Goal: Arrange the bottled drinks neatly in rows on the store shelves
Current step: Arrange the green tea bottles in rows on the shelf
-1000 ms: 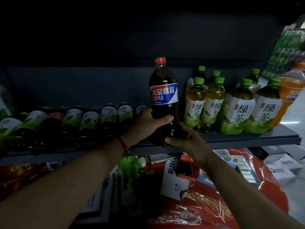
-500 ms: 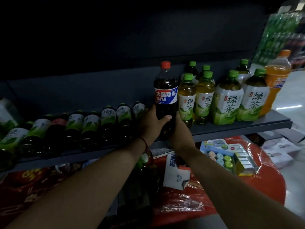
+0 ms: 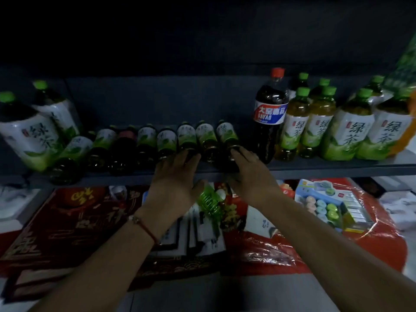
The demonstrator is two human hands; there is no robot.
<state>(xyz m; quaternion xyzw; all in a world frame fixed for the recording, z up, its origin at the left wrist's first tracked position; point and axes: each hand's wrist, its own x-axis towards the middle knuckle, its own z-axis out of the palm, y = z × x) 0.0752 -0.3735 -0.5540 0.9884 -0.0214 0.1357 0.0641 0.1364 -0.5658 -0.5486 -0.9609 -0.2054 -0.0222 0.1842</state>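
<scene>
Hands at small green tea bottles on shelf.
Left hand released, fingers straight on one bottle; right hand fingertips touching another bottle, grasp unclear.

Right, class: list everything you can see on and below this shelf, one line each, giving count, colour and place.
Cola bottle: one, dark, red cap, upright, shelf centre-right.
Large green tea bottles: several, green caps, right of the cola; two more far left.
Small tea bottles: a row, dark, left of the cola.
Shelf: one, dark grey.
Red packaged goods: below the shelf.
Left hand: fingers on small bottles.
Right hand: fingers on the rightmost small bottle.
</scene>
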